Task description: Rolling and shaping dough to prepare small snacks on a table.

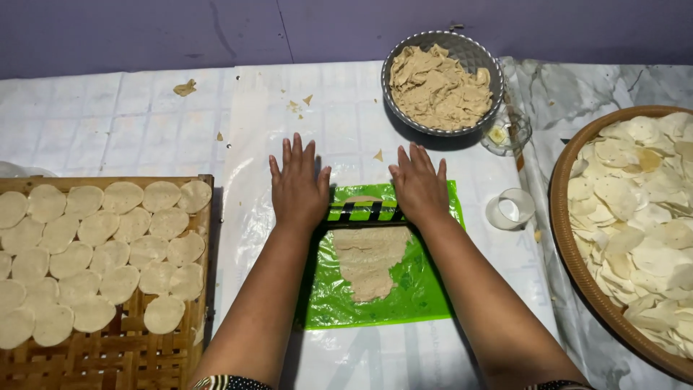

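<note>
While both palms press flat on the black rolling pin (364,211), the left hand (297,189) and right hand (419,185) keep their fingers stretched out and slightly apart, not curled around it. The pin lies across the far end of the flattened dough sheet (369,261) on the green plastic sheet (426,289). Even pressure from both palms would probably keep the thickness uniform.

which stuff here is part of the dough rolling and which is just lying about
In use: left hand, right hand, striped roller, dough sheet, green plastic.
Lying about: bowl of dough scraps, white cup, bamboo tray of discs, round basket.
</note>
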